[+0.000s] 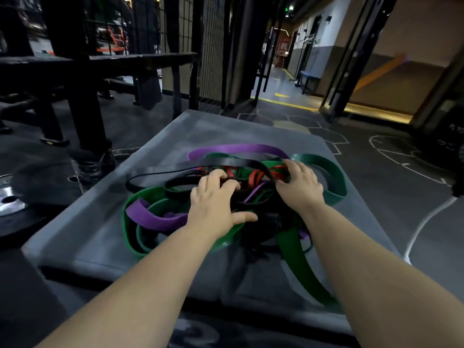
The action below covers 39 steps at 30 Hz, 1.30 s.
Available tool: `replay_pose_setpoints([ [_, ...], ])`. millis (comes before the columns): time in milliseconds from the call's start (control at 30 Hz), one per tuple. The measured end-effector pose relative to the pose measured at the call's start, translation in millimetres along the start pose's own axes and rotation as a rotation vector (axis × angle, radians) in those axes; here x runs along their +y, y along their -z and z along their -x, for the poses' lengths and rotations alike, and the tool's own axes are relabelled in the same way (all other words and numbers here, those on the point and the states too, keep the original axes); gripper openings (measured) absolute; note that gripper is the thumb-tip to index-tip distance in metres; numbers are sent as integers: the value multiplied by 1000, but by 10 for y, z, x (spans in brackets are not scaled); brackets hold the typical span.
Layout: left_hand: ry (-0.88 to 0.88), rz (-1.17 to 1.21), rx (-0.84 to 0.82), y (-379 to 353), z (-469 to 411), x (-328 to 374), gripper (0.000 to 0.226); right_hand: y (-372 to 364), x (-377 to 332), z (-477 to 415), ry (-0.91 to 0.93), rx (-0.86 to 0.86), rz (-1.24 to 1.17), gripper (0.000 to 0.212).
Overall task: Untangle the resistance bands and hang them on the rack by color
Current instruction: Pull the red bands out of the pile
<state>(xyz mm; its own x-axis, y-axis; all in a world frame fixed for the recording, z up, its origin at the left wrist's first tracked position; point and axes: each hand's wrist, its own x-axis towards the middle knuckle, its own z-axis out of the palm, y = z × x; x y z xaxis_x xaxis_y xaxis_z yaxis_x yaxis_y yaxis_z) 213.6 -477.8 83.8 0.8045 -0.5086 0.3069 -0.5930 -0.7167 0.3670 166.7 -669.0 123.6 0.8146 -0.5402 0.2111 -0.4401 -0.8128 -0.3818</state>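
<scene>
Bare forearms reach in | left hand (216, 197) curls fingers round black flat rubber band (180, 182) | right hand (298, 184) hooks thin red rubber bands (256, 175) | tangled heap (253, 194) on grey padded mat (100, 234) | judged light, stretchy, clingy; take topmost free loop, not knot

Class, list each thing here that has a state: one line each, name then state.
resistance bands: tangled in one pile, none hung.
grey mat: flat, bears the pile.
left hand: grips black strands of the pile.
right hand: grips red and black strands.
dark green band: stretches to the mat's near edge.
</scene>
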Motion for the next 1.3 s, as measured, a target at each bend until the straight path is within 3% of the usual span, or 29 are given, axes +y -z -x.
replay_pose_setpoints([
  [133,44,-62,7,62,-48,-105,51,6,-95,-151,19,-110,88,57],
  [400,272,58,-118,484,-90,-290,44,84,-245,-297,51,-197,329,56],
  [533,364,174,-36,585,-114,-336,36,-3,-321,-319,139,-261,347,57],
  [733,443,66,24,683,-98,-458,42,-85,-352,-363,169,-377,275,60],
  [833,403,8,26,639,-48,-401,46,-71,-330,-364,147,-357,264,57],
  [967,285,-17,145,491,0,-373,36,-74,-297,-327,133,-266,280,60],
  [1067,238,-8,143,401,9,-379,30,-76,-259,-294,149,-204,229,66],
  [1167,221,9,149,366,0,-369,31,-71,-216,-262,216,-227,109,65],
  [1300,186,6,184,337,12,-328,37,-96,-152,-231,299,-261,122,54],
])
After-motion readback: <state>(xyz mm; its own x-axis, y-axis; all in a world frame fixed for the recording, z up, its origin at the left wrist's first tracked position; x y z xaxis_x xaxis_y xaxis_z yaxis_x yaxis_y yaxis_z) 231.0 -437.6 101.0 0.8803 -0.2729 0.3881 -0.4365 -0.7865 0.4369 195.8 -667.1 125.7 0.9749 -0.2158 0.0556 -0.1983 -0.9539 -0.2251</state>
